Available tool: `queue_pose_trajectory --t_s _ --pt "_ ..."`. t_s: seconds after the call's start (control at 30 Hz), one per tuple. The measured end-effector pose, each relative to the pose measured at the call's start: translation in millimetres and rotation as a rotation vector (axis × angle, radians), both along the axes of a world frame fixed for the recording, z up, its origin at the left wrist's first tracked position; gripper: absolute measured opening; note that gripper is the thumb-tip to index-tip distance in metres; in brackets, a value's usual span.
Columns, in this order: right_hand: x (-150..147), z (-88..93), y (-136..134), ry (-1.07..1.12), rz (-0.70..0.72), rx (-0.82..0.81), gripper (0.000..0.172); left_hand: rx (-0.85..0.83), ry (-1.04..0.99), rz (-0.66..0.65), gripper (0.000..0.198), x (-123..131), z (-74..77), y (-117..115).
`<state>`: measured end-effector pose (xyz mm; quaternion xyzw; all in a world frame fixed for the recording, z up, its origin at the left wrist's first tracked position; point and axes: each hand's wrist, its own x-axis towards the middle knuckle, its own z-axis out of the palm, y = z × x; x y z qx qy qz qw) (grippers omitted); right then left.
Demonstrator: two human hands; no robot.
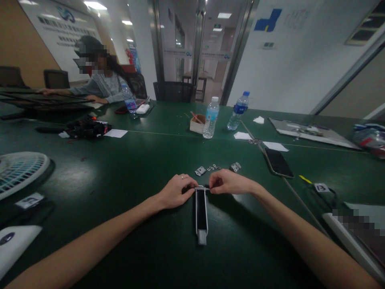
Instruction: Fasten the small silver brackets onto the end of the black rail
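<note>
A long black part with a silver frame (201, 212) lies on the green table (144, 168), pointing toward me. My left hand (176, 192) pinches the left side of its far end, fingers curled. My right hand (227, 182) pinches the right side of the same end, fingers closed. Just beyond the hands lie two small metal brackets (200, 171) (235, 167) and several tiny washers (213, 167).
A black phone (278, 162) lies to the right. Two water bottles (211, 117) (238, 110) and a small box (197, 123) stand further back. A white fan grille (19, 171) sits at left. A person (99, 78) sits at the far left of the table.
</note>
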<state>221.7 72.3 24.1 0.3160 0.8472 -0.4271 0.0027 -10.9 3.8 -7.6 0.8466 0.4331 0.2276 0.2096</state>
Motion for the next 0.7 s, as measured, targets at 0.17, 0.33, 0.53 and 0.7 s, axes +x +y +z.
queue_pose_trajectory --t_s 0.17,0.33,0.53,0.7 --pt "-6.8 -3.0 -6.0 -0.005 -0.033 0.066 0.012 0.001 0.001 0.005 0.015 0.2 -0.4 0.1" --pt "-2.2 6.0 -4.1 -0.014 -0.004 0.144 0.018 0.002 -0.013 -0.002 0.016 -0.3 0.1 -0.1" --pt "27.2 32.1 15.0 -0.094 -0.216 0.394 0.013 -0.023 -0.017 -0.008 0.015 -1.4 -0.2 0.4" --pt "37.8 23.0 26.5 -0.313 -0.188 0.504 0.012 -0.024 -0.034 -0.018 0.015 -1.6 -0.3 0.5"
